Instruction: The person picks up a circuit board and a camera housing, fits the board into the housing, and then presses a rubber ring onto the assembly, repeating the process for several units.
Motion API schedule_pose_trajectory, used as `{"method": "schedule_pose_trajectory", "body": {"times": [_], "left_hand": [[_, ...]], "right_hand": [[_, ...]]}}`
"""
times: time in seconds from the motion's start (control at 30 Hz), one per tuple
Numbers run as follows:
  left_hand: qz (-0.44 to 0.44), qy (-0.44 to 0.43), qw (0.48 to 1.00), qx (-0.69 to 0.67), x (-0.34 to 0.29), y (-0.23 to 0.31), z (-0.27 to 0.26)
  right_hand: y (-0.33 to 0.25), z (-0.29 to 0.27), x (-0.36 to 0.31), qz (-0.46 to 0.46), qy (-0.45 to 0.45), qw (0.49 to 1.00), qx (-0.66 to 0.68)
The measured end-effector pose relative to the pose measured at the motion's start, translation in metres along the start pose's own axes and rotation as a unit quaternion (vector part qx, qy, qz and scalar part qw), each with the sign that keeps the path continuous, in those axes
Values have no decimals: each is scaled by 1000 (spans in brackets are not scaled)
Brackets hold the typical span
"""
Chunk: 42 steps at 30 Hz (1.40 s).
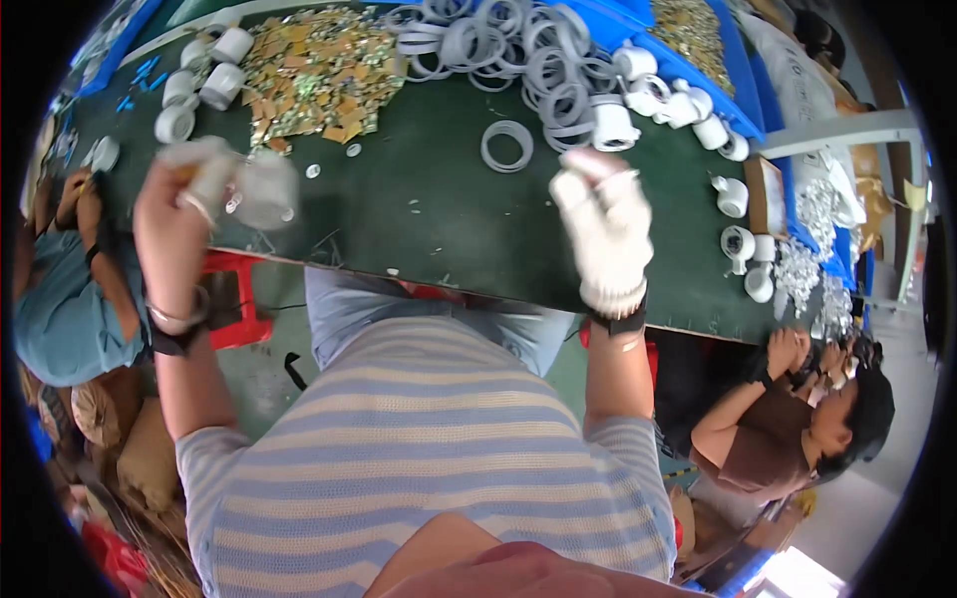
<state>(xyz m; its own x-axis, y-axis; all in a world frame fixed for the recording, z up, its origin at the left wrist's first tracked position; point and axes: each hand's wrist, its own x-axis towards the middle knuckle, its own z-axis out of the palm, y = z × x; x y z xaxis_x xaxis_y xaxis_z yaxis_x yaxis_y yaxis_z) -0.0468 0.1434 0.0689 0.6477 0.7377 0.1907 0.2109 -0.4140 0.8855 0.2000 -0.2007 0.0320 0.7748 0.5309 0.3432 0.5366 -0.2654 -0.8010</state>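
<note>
My left hand, blurred by motion, is over the left part of the green table. Its fingers close on a white cylindrical housing, smeared and pale beside the fingertips. My right hand wears a white knitted glove and reaches forward at the right of centre. Its blurred fingertips are close to an upright white housing; whether they touch or grip it I cannot tell. To their left lies a grey ring, apart from the heap of grey rings.
Small flat boards are heaped at the back. More white housings stand left of them, others along a blue bin. Small clear parts lie at the right edge. People sit on both sides.
</note>
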Motion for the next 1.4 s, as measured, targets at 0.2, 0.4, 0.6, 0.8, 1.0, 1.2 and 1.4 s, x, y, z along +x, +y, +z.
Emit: {"method": "schedule_pose_trajectory", "body": {"times": [0.2,0.4,0.6,0.8,1.0,1.2,1.4], "left_hand": [[203,59,964,163,53,-46,12],[214,-136,962,98,-25,-7,101],[99,-289,950,-66,-63,7,130],[-67,-375,810,-446,-85,15,164],[-187,-267,843,-428,-63,20,137],[-151,-270,864,-396,-61,6,122],[244,-258,932,-70,-48,13,108]], "right_hand": [[99,-41,69,-36,49,925,-375],[102,-51,62,23,-18,924,-382],[20,-27,7,193,101,976,7],[-30,41,-36,21,-122,989,75],[-2,68,28,-85,-67,953,-282],[6,53,19,-224,17,929,-295],[-24,17,-19,-201,-80,957,-193]]}}
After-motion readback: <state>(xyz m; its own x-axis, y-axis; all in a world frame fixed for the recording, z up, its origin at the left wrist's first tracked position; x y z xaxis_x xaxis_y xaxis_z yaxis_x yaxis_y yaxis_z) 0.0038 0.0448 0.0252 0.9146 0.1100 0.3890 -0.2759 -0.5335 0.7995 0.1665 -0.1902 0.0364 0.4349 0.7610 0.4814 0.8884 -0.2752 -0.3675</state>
